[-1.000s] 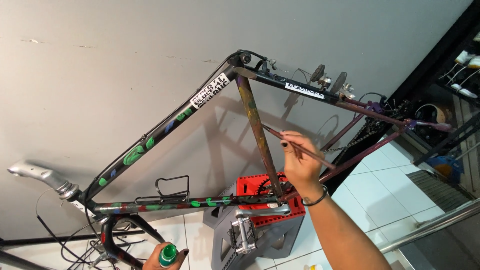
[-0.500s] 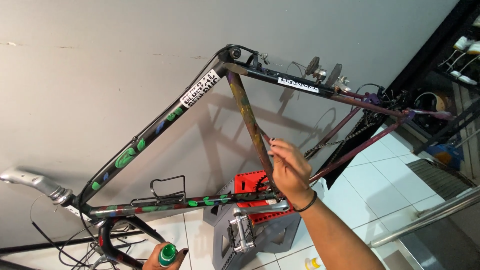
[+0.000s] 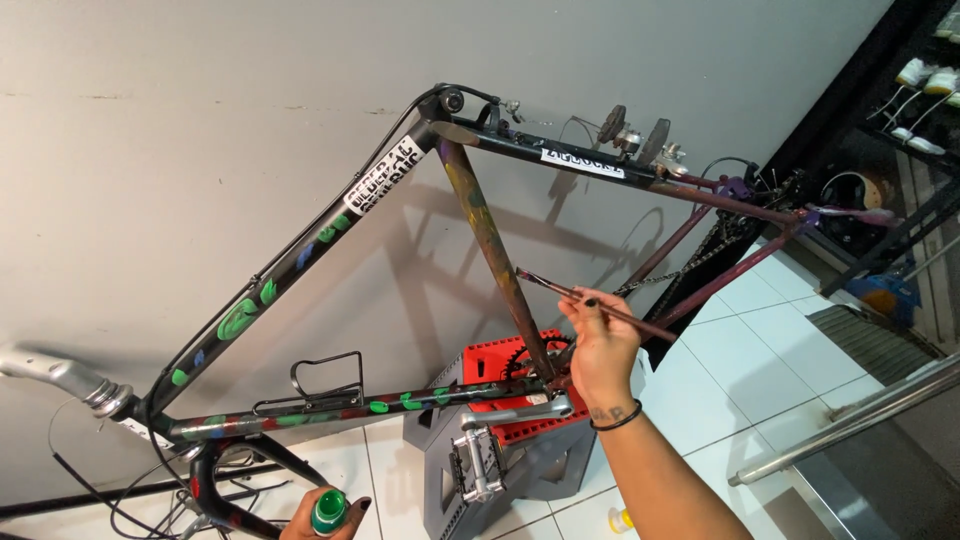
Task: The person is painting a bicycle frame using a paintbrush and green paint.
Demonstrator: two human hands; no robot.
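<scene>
Right hand (image 3: 603, 350) raised in front of the bike frame (image 3: 300, 260), forearm coming up from bottom right, wrist w/ a black band; fingers pinched shut on a thin paintbrush (image 3: 600, 305), thumb and first fingers gripping near the middle of the handle; brush lies slanted, bristle end up-left and touching or just beside the seat tube (image 3: 495, 255), handle end pointing down-right past the hand; can't tell if the tip actually presses on the tube.

Left hand (image 3: 325, 518) low at the bottom edge, only partly in view; fingers wrapped round a small green paint bottle (image 3: 329, 512), held upright, cap end toward the camera.

Frame is upside down, leaning near the grey wall (image 3: 180, 120); green blobs along the long tube and the lower tube; bottom bracket area rests on a red and grey step stool (image 3: 500, 440); crank and pedal (image 3: 475, 465) hang in front of the stool; chain (image 3: 690, 265) runs to the right behind the hand; white tile floor (image 3: 760, 350) below.
</scene>
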